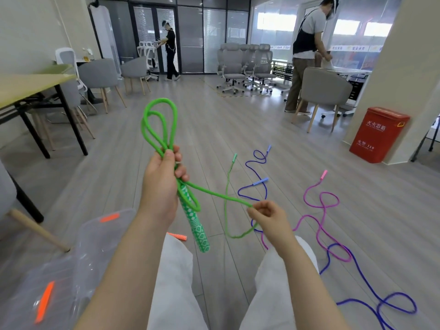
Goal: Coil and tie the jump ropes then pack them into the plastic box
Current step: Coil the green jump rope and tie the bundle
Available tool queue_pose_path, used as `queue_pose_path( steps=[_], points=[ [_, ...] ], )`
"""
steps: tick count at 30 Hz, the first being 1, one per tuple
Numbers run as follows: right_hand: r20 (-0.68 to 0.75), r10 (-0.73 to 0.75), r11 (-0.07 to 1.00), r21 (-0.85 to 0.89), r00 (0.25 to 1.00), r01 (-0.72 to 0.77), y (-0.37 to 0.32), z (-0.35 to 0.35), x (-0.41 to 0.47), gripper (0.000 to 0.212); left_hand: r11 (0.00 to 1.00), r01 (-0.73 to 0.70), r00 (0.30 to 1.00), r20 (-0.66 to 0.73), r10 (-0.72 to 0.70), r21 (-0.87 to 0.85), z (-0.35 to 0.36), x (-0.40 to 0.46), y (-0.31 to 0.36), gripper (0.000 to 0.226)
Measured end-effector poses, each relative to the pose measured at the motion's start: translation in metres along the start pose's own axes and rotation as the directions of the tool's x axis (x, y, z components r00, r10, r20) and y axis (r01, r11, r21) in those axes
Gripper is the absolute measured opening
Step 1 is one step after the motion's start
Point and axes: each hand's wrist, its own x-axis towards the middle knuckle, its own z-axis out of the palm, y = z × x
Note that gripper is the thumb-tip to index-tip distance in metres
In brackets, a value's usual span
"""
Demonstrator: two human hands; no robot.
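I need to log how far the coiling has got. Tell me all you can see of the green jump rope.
The green jump rope is a bright braided-looking cord. The left hand grips several loops standing upward, together with one patterned green-and-white handle that points down. One strand runs to the right hand, which pinches it. The remainder hangs to the floor, ending in the other handle lying there.

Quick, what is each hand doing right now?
Left hand: fingers grip the coiled green jump rope and its green handle.
Right hand: fingers pinch the loose stretch of the same rope.
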Motion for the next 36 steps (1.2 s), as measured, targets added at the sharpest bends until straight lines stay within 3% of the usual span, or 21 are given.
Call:
queue_pose_path(
  steps=[4, 8, 13, 21, 29, 36],
  points=[
    [-0.038, -0.116, 0.993, 0.022, 0.993, 0.117, -0.024, -0.022, -0.003, 0.010, 0.999, -0.023, 0.997, -0.079, 0.019, -0.049, -0.018, 0.011, 0.009, 0.024],
    [-0.042, -0.209, 0.971, 0.109, 0.977, 0.213, -0.055, -0.032, -0.009, 0.013, 0.999, -0.036, 0.994, -0.098, 0.038, 0.021, -0.027, 0.015, 0.009, 0.024],
    [0.016, -0.290, 0.954, 0.080, 0.957, 0.287, -0.089, -0.032, -0.019, 0.019, 0.967, 0.003, 1.000, -0.005, -0.002, 0.253, -0.015, 0.006, 0.000, 0.024],
    [0.146, -0.418, 0.908, 0.051, 0.897, 0.415, -0.122, -0.015, -0.039, 0.023, 0.897, 0.063, 0.968, 0.190, -0.161, 0.438, 0.005, -0.018, -0.005, 0.022],
    [0.043, -0.464, 0.883, 0.109, 0.885, 0.457, -0.126, -0.002, -0.041, 0.019, 0.875, 0.208, 0.848, 0.365, -0.384, 0.437, 0.024, -0.036, -0.006, 0.023],
    [0.033, -0.500, 0.865, -0.020, 0.865, 0.501, -0.123, 0.004, -0.041, 0.025, 0.859, 0.451, 0.755, 0.411, -0.511, 0.241, 0.029, -0.039, -0.016, 0.024]
  ],
)
